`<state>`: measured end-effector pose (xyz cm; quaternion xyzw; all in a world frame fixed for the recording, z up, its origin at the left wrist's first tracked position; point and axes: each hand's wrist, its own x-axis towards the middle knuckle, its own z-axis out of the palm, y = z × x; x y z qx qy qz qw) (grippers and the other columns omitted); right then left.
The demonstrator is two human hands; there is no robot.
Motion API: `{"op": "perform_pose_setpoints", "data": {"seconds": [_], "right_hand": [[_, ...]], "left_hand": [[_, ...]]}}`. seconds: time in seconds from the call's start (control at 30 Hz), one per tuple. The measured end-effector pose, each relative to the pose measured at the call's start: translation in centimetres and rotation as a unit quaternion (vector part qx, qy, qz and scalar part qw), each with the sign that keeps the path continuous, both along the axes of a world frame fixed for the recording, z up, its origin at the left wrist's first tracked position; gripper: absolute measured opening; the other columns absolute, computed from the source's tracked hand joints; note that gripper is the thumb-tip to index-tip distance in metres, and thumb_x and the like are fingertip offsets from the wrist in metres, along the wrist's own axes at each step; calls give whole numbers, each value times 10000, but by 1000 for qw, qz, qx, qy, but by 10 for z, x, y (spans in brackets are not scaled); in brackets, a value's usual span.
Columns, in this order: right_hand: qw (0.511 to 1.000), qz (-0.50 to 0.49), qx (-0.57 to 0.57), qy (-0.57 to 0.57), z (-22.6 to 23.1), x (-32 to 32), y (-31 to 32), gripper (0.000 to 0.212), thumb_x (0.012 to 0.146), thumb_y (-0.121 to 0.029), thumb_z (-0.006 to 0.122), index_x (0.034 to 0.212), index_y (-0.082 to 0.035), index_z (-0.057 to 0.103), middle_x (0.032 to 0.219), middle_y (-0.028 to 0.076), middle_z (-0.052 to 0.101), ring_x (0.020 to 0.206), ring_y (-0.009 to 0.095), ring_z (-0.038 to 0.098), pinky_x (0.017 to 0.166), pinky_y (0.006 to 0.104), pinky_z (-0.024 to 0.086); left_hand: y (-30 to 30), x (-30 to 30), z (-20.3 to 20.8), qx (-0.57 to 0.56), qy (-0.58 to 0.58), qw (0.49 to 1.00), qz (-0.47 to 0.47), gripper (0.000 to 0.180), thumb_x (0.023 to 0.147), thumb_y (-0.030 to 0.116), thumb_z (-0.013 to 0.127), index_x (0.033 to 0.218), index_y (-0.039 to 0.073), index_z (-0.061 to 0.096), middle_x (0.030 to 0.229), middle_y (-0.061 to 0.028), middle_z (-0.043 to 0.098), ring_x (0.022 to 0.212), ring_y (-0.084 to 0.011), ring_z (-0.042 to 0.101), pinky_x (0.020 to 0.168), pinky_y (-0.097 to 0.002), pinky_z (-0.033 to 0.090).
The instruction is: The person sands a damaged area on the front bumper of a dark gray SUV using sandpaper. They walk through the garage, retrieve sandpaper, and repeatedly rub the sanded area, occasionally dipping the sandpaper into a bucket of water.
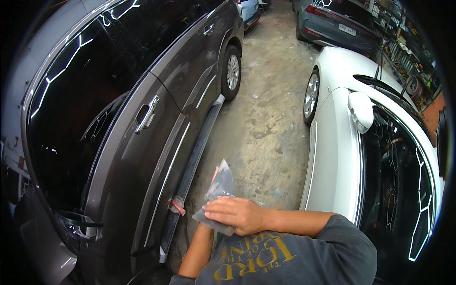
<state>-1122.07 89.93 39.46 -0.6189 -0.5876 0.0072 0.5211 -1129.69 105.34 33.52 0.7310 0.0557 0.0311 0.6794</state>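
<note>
A thin grey sheet [222, 183], shiny in places and perhaps sandpaper or plastic, is held between my two hands in front of my chest. My right hand [235, 213] presses on top of it, fingers together and pointing left. Beneath the sheet is my left hand [215, 175], mostly hidden; only a strip of finger shows along the sheet's far left edge. To the left of my hands, a small round container [175, 203] with a reddish-pink piece [178, 207] sticking out sits on the running board [190, 175] of a dark car.
The dark grey-brown car [128, 156] stands close on my left, its door handle [147, 114] facing me. A white car [332, 142] with a side mirror [361, 111] is on my right. Stained concrete floor [266, 109] runs between them. Farther off stands another dark car [327, 23].
</note>
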Motion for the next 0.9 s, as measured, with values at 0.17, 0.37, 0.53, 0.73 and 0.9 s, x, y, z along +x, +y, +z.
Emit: {"op": "perform_pose_setpoints", "data": {"seconds": [0.17, 0.37, 0.53, 0.73, 0.9], "right_hand": [[988, -150, -6, -24, -36, 39, 14, 465, 781, 17, 663, 1242, -27, 627, 1232, 174, 650, 1139, 357, 636, 974, 430, 524], [992, -122, -15, 8, -28, 8, 26, 457, 780, 63, 636, 1228, -28, 630, 1226, 177, 648, 1143, 361, 629, 972, 423, 526], [990, -120, -41, 68, -28, -5, 32, 421, 842, 23, 618, 1261, -18, 613, 1276, 200, 619, 1178, 377, 598, 1012, 432, 490], [930, -183, -63, 311, -55, 43, 38, 383, 966, -114, 568, 1319, 34, 562, 1339, 201, 589, 1250, 334, 564, 1068, 380, 424], [970, -138, 8, 199, -39, 32, 10, 413, 962, -69, 559, 1363, 26, 529, 1407, 211, 535, 1298, 355, 523, 1100, 395, 392]], "left_hand": [[-13, -5, 11, -49, -29, 996, 68, 791, 912, 155, 681, 1559, 15, 249, 1450, -106, 477, 1342, -185, 439, 1137, -324, 333], [7, -11, 7, -18, 57, 996, 72, 748, 897, 47, 580, 1560, -1, 238, 1425, -115, 497, 1316, -183, 462, 1124, -319, 347], [4, -11, 4, -108, 4, 986, 126, 762, 888, 40, 584, 1562, -5, 230, 1420, -119, 496, 1315, -179, 460, 1123, -313, 349], [-1, -35, -10, -141, 35, 986, 86, 597, 914, 59, 575, 1478, -28, 402, 1442, -153, 512, 1339, -235, 479, 1138, -339, 341], [22, -43, -2, -452, 62, 868, 195, 409, 1023, 213, 535, 1332, -55, 528, 1296, -181, 627, 1169, -306, 637, 1021, -433, 498]]}}
